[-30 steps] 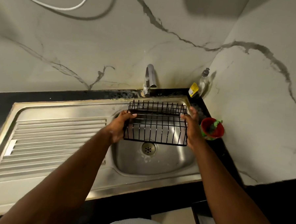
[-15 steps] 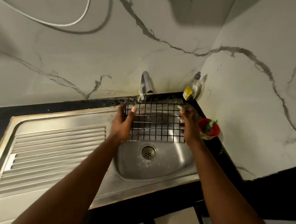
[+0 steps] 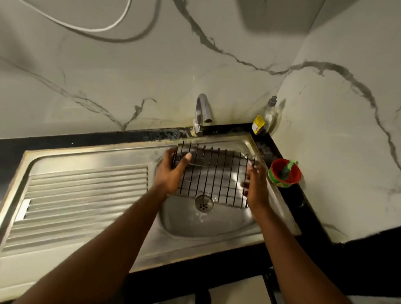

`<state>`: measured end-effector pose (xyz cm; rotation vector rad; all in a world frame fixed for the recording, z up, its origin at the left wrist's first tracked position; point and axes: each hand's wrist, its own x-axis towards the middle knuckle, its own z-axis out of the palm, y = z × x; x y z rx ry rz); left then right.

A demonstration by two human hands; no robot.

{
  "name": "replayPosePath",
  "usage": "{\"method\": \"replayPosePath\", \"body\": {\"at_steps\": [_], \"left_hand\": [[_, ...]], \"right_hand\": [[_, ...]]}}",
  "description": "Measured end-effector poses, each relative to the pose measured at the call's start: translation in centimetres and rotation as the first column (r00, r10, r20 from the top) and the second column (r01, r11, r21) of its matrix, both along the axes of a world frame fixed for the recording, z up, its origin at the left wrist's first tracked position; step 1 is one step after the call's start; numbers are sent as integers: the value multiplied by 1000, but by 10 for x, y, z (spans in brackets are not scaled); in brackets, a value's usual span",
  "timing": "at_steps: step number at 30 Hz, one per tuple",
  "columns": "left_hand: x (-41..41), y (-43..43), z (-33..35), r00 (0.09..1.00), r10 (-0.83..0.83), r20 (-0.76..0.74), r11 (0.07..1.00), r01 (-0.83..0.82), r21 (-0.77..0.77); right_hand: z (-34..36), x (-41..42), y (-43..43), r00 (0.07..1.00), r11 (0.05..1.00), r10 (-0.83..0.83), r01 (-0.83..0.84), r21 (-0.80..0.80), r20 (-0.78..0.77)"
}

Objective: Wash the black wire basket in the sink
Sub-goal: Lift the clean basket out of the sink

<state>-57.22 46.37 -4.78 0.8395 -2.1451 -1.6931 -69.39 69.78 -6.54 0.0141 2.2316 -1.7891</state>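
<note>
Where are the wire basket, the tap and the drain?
wire basket (image 3: pixel 213 175), head view, middle of its grid.
tap (image 3: pixel 199 110), head view, curved spout.
drain (image 3: pixel 204 203), head view, strainer centre.

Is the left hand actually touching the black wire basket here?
Touching. The head view shows the left hand gripping the black wire basket at its left edge, with the thumb laid across the wires.
</note>
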Motion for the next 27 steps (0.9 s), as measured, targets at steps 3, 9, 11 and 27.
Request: {"method": "replayPosePath", "body": {"at_steps": [3, 9, 11, 27], "left_hand": [[0, 0, 9, 995, -25, -92, 997, 17, -79], [8, -4, 16, 941, -30, -337, 950, -78, -301], [-1, -9, 21, 998, 8, 58, 988, 1, -152], [17, -51, 27, 928, -10, 372, 999, -9, 50]], "right_hand": [[7, 8, 2, 990, 999, 45, -41, 30, -135], [47, 24, -2, 809, 994, 79, -106, -12, -582], [38, 6, -8, 975, 989, 104, -82, 120, -194], [21, 14, -45, 967, 977, 88, -131, 171, 240]]}}
